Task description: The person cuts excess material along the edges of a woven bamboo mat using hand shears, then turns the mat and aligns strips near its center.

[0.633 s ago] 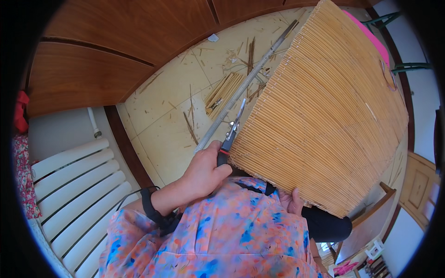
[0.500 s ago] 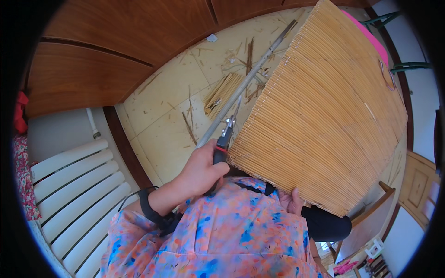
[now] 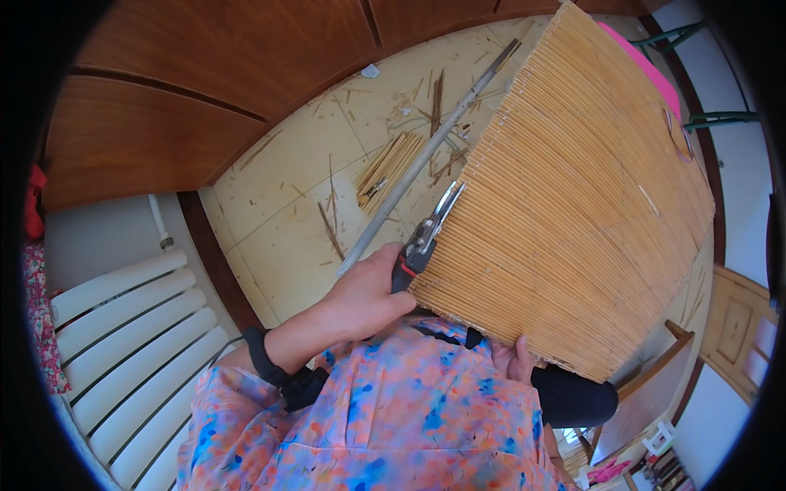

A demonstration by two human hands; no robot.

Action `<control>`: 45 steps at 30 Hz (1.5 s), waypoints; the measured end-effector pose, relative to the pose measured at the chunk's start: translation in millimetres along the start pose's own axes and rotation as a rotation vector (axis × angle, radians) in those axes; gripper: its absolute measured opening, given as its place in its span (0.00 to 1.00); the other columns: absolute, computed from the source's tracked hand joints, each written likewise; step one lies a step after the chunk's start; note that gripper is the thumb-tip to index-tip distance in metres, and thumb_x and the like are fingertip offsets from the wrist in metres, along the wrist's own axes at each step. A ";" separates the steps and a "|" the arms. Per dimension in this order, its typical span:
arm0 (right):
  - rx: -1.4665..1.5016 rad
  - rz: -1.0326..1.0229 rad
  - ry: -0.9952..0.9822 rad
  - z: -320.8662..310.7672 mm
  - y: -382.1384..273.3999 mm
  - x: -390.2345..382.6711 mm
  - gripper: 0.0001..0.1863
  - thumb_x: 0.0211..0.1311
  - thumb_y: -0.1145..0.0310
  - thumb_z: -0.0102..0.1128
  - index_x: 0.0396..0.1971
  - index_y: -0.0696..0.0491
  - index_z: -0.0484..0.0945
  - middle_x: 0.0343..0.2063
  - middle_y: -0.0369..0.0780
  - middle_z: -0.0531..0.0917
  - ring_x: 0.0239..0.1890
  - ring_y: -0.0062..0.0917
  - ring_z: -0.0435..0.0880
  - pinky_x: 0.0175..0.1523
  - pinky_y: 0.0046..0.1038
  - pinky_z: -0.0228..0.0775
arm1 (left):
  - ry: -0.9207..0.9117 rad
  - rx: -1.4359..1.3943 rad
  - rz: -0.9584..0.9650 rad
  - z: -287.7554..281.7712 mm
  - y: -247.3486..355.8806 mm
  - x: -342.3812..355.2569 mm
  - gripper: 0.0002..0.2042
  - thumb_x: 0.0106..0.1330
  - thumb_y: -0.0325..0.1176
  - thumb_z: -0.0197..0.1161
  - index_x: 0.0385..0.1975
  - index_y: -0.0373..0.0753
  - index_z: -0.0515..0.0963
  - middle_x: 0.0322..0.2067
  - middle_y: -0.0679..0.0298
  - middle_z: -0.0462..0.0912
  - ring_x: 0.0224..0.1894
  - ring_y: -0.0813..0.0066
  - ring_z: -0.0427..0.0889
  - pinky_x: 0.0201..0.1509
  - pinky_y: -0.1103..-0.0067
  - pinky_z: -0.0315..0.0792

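Observation:
My left hand (image 3: 375,290) is closed round the handles of black and red cutting shears (image 3: 419,250), whose metal blades point up along the left edge of a large slatted straw-coloured mat (image 3: 565,213) and touch it near a stitched seam. My right hand (image 3: 513,356) grips the mat's lower edge, its fingers partly hidden beneath. The mat rests over my lap, above dark trousers. On the floor left of the mat lie a long pale bar (image 3: 426,155) and a bundle of thin sticks (image 3: 385,168).
Wooden cabinet fronts (image 3: 205,57) run along the top, with a white radiator (image 3: 131,344) at left. Scraps of sticks litter the tiled floor (image 3: 286,237). A pink board (image 3: 634,49) and green legs (image 3: 712,119) show behind the mat; a wooden stand (image 3: 655,385) is at lower right.
The shears in my left hand have moved right and tilted, their blades now at the mat's edge. My right hand stays in place; the mat has shifted very slightly left.

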State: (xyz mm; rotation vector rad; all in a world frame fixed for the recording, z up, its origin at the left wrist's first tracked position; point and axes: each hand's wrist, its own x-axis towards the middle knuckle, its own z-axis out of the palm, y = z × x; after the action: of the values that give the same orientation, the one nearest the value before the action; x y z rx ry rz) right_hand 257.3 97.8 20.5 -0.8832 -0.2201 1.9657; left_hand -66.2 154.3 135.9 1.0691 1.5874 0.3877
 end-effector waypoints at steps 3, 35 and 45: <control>-0.009 0.012 0.003 -4.1 0.1 -0.8 0.27 0.69 0.63 0.50 0.64 0.53 0.58 0.62 0.43 0.68 0.63 0.33 0.69 0.65 0.40 0.65 | 0.034 0.029 0.073 1.3 -1.9 2.7 0.31 0.48 0.31 0.56 0.55 0.27 0.63 0.30 0.47 0.77 0.33 0.52 0.78 0.40 0.67 0.72; -0.031 0.024 0.033 -1.9 -0.3 -1.3 0.30 0.66 0.60 0.55 0.64 0.52 0.59 0.62 0.42 0.67 0.63 0.33 0.69 0.65 0.39 0.65 | 0.050 -0.027 -0.084 -8.1 5.6 3.1 0.25 0.51 0.34 0.59 0.48 0.27 0.67 0.26 0.43 0.78 0.34 0.43 0.79 0.39 0.61 0.72; 0.011 0.024 0.007 -3.9 -0.5 -1.7 0.27 0.68 0.62 0.51 0.64 0.52 0.59 0.61 0.42 0.69 0.62 0.32 0.70 0.65 0.38 0.66 | 0.016 0.007 0.053 -9.4 10.7 17.8 0.31 0.50 0.33 0.57 0.56 0.25 0.62 0.38 0.43 0.77 0.43 0.52 0.78 0.49 0.70 0.71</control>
State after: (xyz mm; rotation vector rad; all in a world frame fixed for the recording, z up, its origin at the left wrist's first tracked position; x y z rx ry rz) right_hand 260.7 95.9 18.8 -0.8893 -0.1956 1.9841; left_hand -69.4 176.9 136.0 1.1181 1.5777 0.4273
